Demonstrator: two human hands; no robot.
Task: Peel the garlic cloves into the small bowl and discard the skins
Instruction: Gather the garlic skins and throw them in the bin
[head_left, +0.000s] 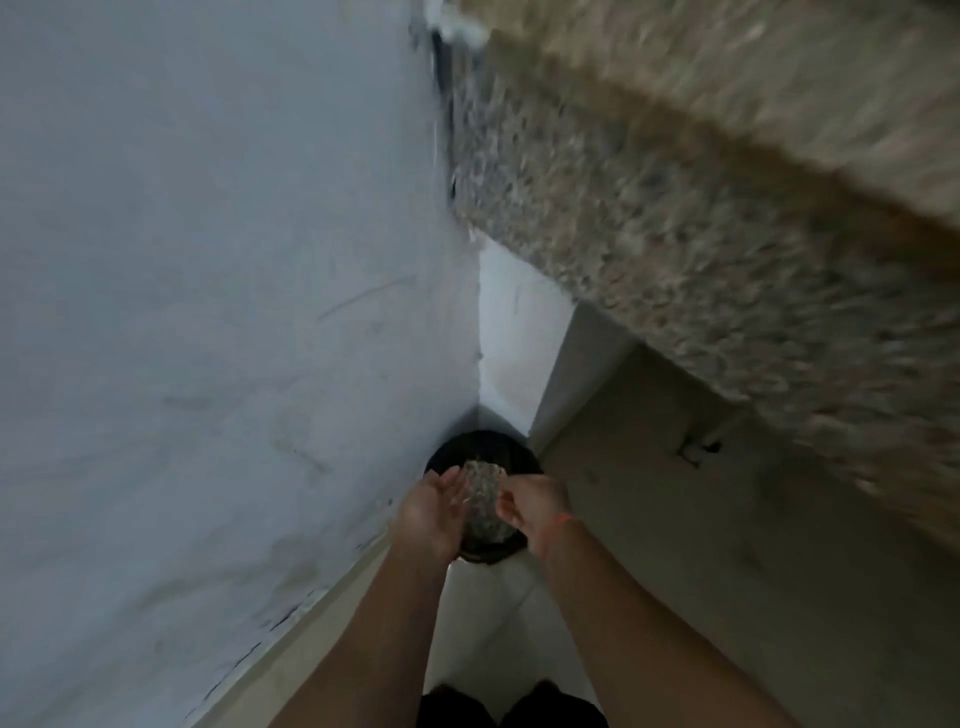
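Over the round black bin (501, 446), the right hand (527, 506) pinches a speckled grey slab (483, 493) beside the open left hand (431, 512), and a steep tilt should shed any skins inside.

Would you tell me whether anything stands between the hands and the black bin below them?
Nothing visible does: the left hand and right hand hover right over the black bin's open mouth, a pale speckled mass showing between them.

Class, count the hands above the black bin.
2: the left hand, palm open, over the black bin's left side; the right hand over its right side.
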